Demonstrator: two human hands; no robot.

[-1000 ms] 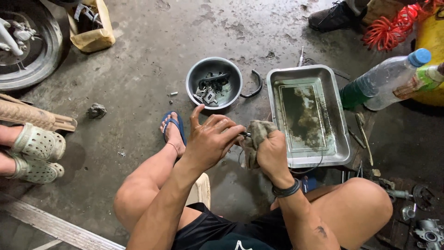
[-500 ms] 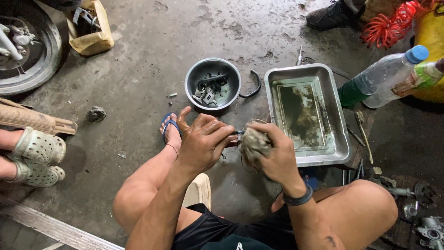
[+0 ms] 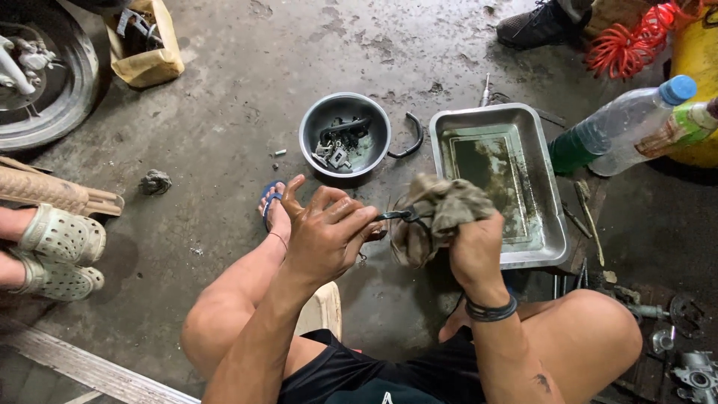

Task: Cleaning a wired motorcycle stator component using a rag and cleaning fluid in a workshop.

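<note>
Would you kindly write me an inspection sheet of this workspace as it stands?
Surface: stained, wet concrete floor.
Job's things: small dark part pinched by left hand; dirty rag gripped by right hand, against the part.
Clutter: bowl of metal parts; steel tray holding murky liquid; two bottles; tools; yellow box.
Fingers: both hands closed on their items.
Cables: red coiled hose; thin wire loop under rag, unclear.
Surroundings: wheel; another person's sandalled feet; a black shoe.

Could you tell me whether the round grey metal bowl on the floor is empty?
No, the round grey metal bowl holds a heap of small dark and silvery metal parts on its bottom.
</note>
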